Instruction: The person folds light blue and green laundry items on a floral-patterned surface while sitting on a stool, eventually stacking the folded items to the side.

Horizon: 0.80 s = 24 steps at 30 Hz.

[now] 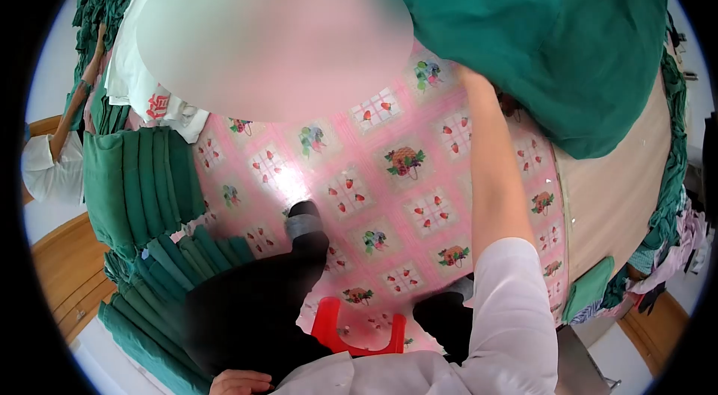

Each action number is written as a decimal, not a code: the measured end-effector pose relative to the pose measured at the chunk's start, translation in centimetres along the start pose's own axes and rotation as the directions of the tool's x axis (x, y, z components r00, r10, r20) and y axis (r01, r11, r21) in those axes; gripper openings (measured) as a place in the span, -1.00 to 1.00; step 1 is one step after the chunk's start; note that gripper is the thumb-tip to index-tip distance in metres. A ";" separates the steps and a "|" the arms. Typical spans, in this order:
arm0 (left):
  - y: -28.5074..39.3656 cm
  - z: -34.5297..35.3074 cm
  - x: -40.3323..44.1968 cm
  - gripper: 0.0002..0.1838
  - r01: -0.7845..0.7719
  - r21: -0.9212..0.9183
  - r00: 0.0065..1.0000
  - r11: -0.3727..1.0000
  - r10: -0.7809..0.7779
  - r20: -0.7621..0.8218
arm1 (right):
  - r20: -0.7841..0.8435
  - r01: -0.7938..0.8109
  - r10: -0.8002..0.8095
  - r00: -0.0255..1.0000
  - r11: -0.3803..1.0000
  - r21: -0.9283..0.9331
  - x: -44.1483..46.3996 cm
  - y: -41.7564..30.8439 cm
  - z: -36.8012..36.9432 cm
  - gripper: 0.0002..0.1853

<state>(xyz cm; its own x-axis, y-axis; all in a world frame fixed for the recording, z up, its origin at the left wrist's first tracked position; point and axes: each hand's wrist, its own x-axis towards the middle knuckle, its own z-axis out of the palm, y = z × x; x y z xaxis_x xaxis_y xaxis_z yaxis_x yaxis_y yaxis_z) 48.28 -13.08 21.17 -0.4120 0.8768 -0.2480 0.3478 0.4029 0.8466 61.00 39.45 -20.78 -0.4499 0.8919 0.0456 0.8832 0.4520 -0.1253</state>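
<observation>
My right arm (497, 163) reaches up across the pink patterned tablecloth (389, 201). Its wrist meets the lower edge of a large, spread green cloth (553, 29) at the upper right. That cloth hides the fingers of my right hand, so their grip does not show. My left hand (241, 381) is low at the bottom edge, beside my black-clothed leg. Its fingers lie flat and close together, with nothing visible in them. Folded green cloths (142, 186) stand in a row at the left, and more folded green pieces (187, 264) lie just below them.
White fabric with red print (157, 105) lies at the upper left, partly under a blurred area. A red plastic handle-shaped piece (325, 324) is between my legs. At the far left is another person's arm and white sleeve (58, 167). Green cloths (673, 148) line the right edge.
</observation>
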 end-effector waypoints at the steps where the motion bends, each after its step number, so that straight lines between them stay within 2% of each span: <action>1: -0.3 0.4 0.3 -0.87 -0.096 0.005 0.994 0.995 0.096 -0.050 | -0.007 -0.006 0.006 1.000 1.000 0.008 0.8 0.4 0.3 -0.56; 2: -0.4 0.6 0.5 -0.86 -0.196 0.016 0.976 0.980 0.197 -0.098 | -0.015 -0.010 0.010 1.000 1.000 0.027 1.3 1.0 0.4 -0.56; 5: 0.0 0.8 0.7 -0.84 -0.190 0.010 0.975 0.982 0.190 -0.113 | -0.024 -0.029 0.032 0.999 0.994 0.108 0.7 3.5 0.9 -0.58; 7: -0.1 1.0 0.5 -0.84 -0.239 0.015 0.965 0.971 0.239 -0.111 | 0.018 -0.069 0.067 0.998 0.987 0.145 -0.8 4.6 0.5 -0.59; 10: -0.5 1.2 -0.1 -0.84 -0.317 0.031 0.943 0.948 0.318 -0.098 | 0.158 -0.187 0.178 0.971 0.981 0.048 -2.4 5.1 -3.0 -0.62; 11: -0.7 1.2 -0.4 -0.84 -0.339 0.037 0.936 0.940 0.341 -0.091 | 0.265 -0.254 0.256 0.929 0.966 -0.043 -3.1 5.1 -4.3 -0.64; 12: -0.7 1.5 -0.7 -0.84 -0.343 0.038 0.934 0.938 0.345 -0.089 | 0.262 -0.258 0.260 0.929 0.965 -0.042 -4.0 5.3 -5.6 -0.64; 14: -0.7 2.0 -1.1 -0.83 -0.330 0.074 0.926 0.941 0.338 -0.167 | -0.089 -0.247 0.231 0.969 0.911 -0.331 -5.8 5.8 -7.1 -0.69; 18: 0.2 2.6 -0.6 -0.85 -0.282 0.110 0.936 0.953 0.298 -0.188 | -0.194 -0.209 0.146 0.970 0.909 -0.361 -6.6 10.9 -5.0 -0.76; 20: 0.4 2.6 -0.1 -0.85 -0.249 0.117 0.952 0.961 0.265 -0.155 | -0.029 -0.065 0.059 0.998 0.919 -0.389 -5.8 13.0 -4.5 -0.87; 21: 0.7 2.8 0.1 -0.85 -0.250 0.113 0.953 0.962 0.265 -0.149 | -0.047 -0.019 0.000 0.999 0.914 -0.405 -5.7 13.6 -4.4 -0.90; 22: 1.0 3.1 0.2 -0.84 -0.206 0.124 0.959 0.971 0.226 -0.172 | -0.047 -0.024 0.005 0.999 0.912 -0.410 -5.9 13.9 -4.2 -0.90; 24: 1.5 3.0 0.5 -0.82 -0.180 0.128 0.960 0.975 0.203 -0.194 | 0.140 -0.079 0.113 0.984 0.970 -0.230 -5.7 13.6 -4.0 -0.85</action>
<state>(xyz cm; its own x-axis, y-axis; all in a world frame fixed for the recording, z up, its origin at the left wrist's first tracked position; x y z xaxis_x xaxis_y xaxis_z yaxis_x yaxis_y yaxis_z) 51.18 -11.27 20.92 -0.4883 0.8723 0.0254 0.5215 0.2684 0.8100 76.10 40.55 -18.82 -0.3612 0.9262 -0.1084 0.9226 0.3718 0.1026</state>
